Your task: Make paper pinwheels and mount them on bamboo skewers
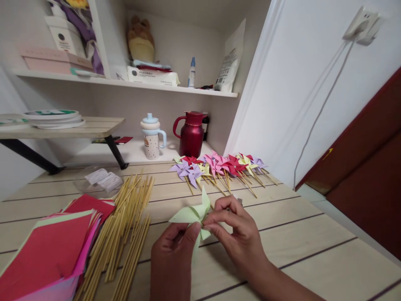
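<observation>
A pale green paper pinwheel is held up above the slatted table, in front of me. My left hand pinches its lower left part between thumb and fingers. From the right, my right hand closes its thumb and fingertips at the pinwheel's centre; whatever small piece they grip there is hidden. Beyond my hands lies a row of finished pinwheels in purple, pink, red and yellow on thin sticks. A pile of bare wooden sticks lies to the left of my hands.
Coloured paper sheets are stacked at the left. Behind them sits a clear dish with white packets. A small raised shelf carries rolls of tape. A cup and a red jug stand at the back.
</observation>
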`<action>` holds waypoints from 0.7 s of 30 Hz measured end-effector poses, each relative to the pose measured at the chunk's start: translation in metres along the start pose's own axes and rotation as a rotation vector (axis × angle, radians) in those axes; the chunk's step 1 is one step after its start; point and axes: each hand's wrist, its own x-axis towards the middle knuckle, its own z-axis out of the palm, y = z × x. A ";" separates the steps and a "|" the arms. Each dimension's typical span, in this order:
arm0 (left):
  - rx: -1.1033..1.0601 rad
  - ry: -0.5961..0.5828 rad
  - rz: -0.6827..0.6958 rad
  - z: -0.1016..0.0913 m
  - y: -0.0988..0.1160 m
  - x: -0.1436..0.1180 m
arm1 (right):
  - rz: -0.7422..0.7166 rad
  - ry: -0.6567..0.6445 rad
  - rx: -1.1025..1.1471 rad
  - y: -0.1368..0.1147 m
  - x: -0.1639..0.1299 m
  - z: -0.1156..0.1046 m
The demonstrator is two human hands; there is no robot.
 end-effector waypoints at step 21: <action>-0.063 -0.003 -0.087 0.003 0.006 -0.002 | 0.094 0.039 0.074 -0.001 -0.001 0.000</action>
